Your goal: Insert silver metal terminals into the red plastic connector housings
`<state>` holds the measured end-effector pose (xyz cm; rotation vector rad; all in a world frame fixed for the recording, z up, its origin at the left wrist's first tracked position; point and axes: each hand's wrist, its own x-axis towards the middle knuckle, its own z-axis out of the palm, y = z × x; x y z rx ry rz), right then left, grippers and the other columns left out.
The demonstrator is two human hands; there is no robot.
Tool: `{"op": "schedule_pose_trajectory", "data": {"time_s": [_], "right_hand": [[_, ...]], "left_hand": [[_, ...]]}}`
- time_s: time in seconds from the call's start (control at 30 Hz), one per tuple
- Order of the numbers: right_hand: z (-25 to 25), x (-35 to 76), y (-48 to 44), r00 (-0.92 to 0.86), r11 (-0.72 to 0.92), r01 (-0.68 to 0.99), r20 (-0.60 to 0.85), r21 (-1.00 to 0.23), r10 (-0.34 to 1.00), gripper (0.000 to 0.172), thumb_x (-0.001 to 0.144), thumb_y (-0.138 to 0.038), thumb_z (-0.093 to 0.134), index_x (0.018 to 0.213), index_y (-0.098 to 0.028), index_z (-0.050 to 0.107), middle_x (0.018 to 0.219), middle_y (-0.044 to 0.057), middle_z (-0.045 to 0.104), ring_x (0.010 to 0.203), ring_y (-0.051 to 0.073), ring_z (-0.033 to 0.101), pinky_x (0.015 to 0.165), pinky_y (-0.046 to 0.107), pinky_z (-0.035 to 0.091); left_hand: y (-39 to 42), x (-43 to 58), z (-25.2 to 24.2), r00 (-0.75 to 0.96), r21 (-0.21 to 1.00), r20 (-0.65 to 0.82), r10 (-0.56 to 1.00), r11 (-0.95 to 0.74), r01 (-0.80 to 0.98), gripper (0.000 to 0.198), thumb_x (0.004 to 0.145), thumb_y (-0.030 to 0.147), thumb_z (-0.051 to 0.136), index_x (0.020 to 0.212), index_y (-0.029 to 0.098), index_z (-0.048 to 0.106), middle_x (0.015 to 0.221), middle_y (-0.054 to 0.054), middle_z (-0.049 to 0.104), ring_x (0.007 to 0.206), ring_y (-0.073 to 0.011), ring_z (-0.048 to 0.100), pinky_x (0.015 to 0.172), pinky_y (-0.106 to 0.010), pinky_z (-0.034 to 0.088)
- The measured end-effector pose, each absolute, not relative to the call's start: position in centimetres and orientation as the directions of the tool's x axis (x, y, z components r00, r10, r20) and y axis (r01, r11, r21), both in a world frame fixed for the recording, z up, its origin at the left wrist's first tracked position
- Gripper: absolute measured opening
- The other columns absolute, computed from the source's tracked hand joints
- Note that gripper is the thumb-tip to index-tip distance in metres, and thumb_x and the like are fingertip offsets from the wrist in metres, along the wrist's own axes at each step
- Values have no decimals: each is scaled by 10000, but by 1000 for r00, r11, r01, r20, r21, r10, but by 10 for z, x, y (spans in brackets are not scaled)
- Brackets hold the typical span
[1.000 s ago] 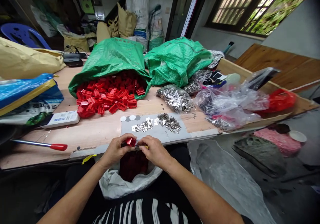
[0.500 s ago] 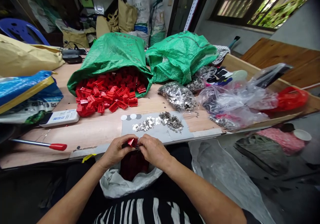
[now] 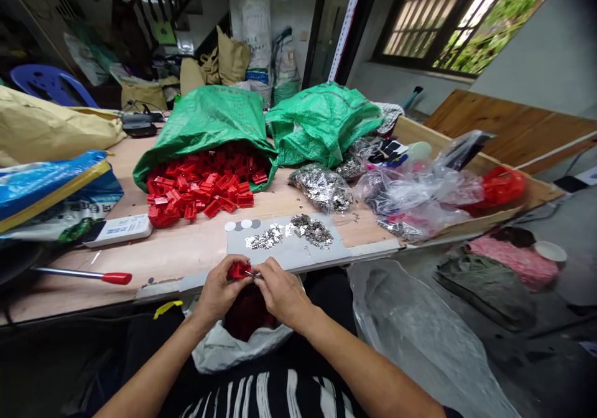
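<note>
My left hand [image 3: 220, 288] is closed around a small red plastic part [image 3: 239, 270], held just in front of the table edge. Against that part rests the tip of a thin metal tool [image 3: 253, 274], pinched in the fingers of my right hand [image 3: 282, 292]; most of the tool is hidden, so its kind is unclear. Below both hands a white sack [image 3: 242, 346] sits open on my lap, with dark red pieces inside. On a grey sheet [image 3: 275, 257] lie small silver metal pieces [image 3: 265, 237] and a darker metal pile [image 3: 313, 230].
A green woven bag [image 3: 209, 110] spills red plastic parts [image 3: 200, 185] onto the table. Beside it are another green bag [image 3: 321, 122] and a clear bag of metal pieces [image 3: 321, 188]. A red-handled lever [image 3: 116, 278] juts out at left. Plastic bags fill a wooden tray [image 3: 527, 209] at right.
The red part has turned in my left fingers, and the thin metal tool now shows plainly against it. The camera view has shifted slightly; both hands stay close together.
</note>
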<state>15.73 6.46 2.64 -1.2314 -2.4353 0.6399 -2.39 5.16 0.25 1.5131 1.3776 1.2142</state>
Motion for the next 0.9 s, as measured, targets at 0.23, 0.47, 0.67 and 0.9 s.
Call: {"op": "schedule_pose_trajectory", "data": {"time_s": [0.23, 0.47, 0.67, 0.9], "right_hand": [[39, 172, 53, -589, 447, 469, 107, -762, 801, 265, 944, -205, 420, 1206, -221, 455, 776, -12, 619, 717, 150, 592, 692, 246, 439], [61, 157, 48, -633, 502, 484, 109, -716, 766, 384, 965, -330, 417, 1342, -265, 453, 946, 20, 699, 775, 164, 652, 703, 239, 445], [58, 153, 51, -607, 527, 460, 180, -715, 774, 319, 967, -343, 422, 1253, -267, 542, 1087, 17, 694, 902, 177, 663, 779, 246, 448], [50, 152, 56, -523, 399, 304, 199, -865, 829, 312, 984, -356, 367, 1011, -208, 641, 859, 15, 680, 764, 134, 615, 722, 219, 437]], "left_hand": [[26, -7, 30, 37, 705, -279, 960, 231, -671, 135, 778, 217, 701, 737, 178, 579, 834, -23, 724, 839, -149, 689, 832, -260, 511], [19, -3, 45, 92, 366, -507, 857, 310, -877, 294, 940, 127, 421, 823, 60, 682, 798, -132, 749, 768, -185, 726, 783, -302, 579], [14, 2, 51, 69, 284, -533, 844, 255, -925, 354, 951, 122, 402, 745, 60, 683, 725, -122, 745, 679, -169, 725, 721, -282, 602], [16, 8, 47, 99, 284, -534, 840, 288, -915, 296, 940, 141, 436, 792, 48, 676, 832, -174, 748, 819, -229, 733, 870, -370, 574]]}}
